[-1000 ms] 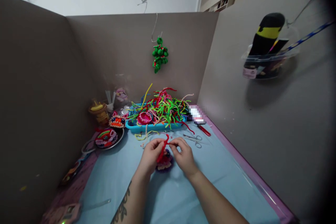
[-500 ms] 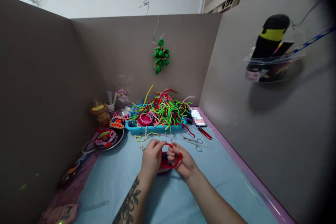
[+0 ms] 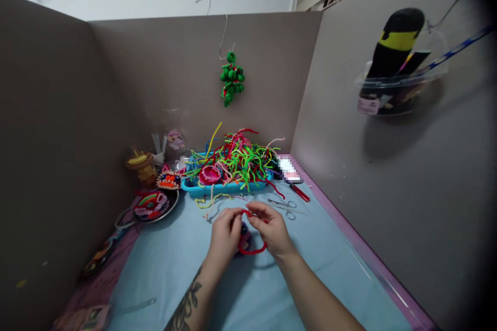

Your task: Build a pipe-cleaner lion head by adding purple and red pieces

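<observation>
Over the middle of the mat, my left hand (image 3: 224, 232) pinches a red pipe cleaner (image 3: 253, 252) between thumb and fingertips. Close beside it, my right hand (image 3: 272, 228) grips the same pipe cleaner, which hangs in a loop below the fingers. A small purple and pink fuzzy piece (image 3: 244, 237) shows behind the loop, partly covered by my left hand; whether it is held or lies on the mat, I cannot tell. Nearest past my right hand lie silver scissors (image 3: 288, 209).
A blue tray (image 3: 190, 187) heaped with coloured pipe cleaners (image 3: 248, 160) stands at the back. At left is a round dish (image 3: 176, 201) bearing a rainbow fuzzy piece (image 3: 151, 204). A red-handled tool (image 3: 300, 193) lies at right. Grey panels (image 3: 186, 67) enclose the blue mat (image 3: 171, 264).
My right hand has turned, and its fingers now meet the red pipe cleaner near my left fingertips. The loop hangs lower and rounder. The whole view has shifted slightly.
</observation>
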### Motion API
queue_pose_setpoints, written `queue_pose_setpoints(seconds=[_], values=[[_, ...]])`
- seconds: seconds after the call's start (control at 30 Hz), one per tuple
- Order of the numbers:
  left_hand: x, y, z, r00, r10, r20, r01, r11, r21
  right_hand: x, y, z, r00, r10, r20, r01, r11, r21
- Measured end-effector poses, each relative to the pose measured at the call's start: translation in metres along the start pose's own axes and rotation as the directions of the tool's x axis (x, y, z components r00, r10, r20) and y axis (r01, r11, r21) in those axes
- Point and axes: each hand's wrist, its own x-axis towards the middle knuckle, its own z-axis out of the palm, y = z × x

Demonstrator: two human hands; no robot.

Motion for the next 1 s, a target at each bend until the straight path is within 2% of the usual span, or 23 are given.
queue_pose_setpoints(seconds=[0.1, 0.27, 0.33, 0.43, 0.53, 0.6, 0.67, 0.73, 0.8, 0.87, 0.93, 1.0], values=[[0.001, 0.001, -0.001, 0.999, -0.040, 0.025, 0.041, 0.998, -0.046, -0.001, -0.002, 0.002, 0.994, -0.102, 0.045, 0.106, 0.989, -0.104], [0.000, 0.002, -0.002, 0.998, 0.012, 0.069, -0.010, 1.000, -0.030, 0.001, 0.006, -0.001, 0.992, -0.040, -0.120, 0.025, 0.991, -0.130], [-0.001, 0.001, -0.003, 0.993, 0.045, 0.113, -0.044, 0.999, -0.007, 0.003, 0.007, -0.005, 0.988, -0.051, -0.144, 0.030, 0.989, -0.146], [0.000, 0.001, -0.010, 0.984, 0.080, 0.162, -0.087, 0.995, 0.041, 0.005, 0.004, -0.006, 0.994, -0.047, -0.098, 0.031, 0.987, -0.155], [0.002, 0.003, -0.020, 0.976, 0.132, 0.174, -0.149, 0.985, 0.089, 0.003, -0.001, -0.001, 0.998, 0.054, -0.026, -0.056, 0.997, -0.053], [0.004, 0.007, -0.028, 0.975, 0.166, 0.147, -0.178, 0.982, 0.070, 0.001, -0.004, 0.003, 0.994, 0.100, -0.044, -0.099, 0.995, 0.026], [0.004, 0.012, -0.033, 0.982, 0.181, 0.052, -0.183, 0.983, 0.023, 0.000, -0.006, 0.005, 0.982, 0.081, -0.172, -0.069, 0.995, 0.075], [0.003, 0.017, -0.035, 0.984, 0.161, -0.071, -0.164, 0.986, -0.038, 0.001, -0.007, 0.003, 0.941, 0.021, -0.338, 0.010, 0.996, 0.088], [0.001, 0.020, -0.033, 0.986, 0.096, -0.137, -0.112, 0.987, -0.118, 0.001, -0.008, -0.001, 0.891, -0.060, -0.450, 0.091, 0.995, 0.047], [-0.002, 0.021, -0.028, 0.996, -0.031, -0.087, 0.010, 0.973, -0.229, -0.002, -0.009, -0.003, 0.866, -0.167, -0.471, 0.151, 0.986, -0.073], [-0.003, 0.021, -0.019, 0.977, -0.201, 0.067, 0.211, 0.913, -0.350, -0.006, -0.010, -0.002, 0.876, -0.293, -0.384, 0.214, 0.948, -0.238], [-0.003, 0.020, -0.011, 0.924, -0.324, 0.204, 0.382, 0.815, -0.436, -0.010, -0.011, 0.002, 0.902, -0.392, -0.180, 0.304, 0.873, -0.382]])
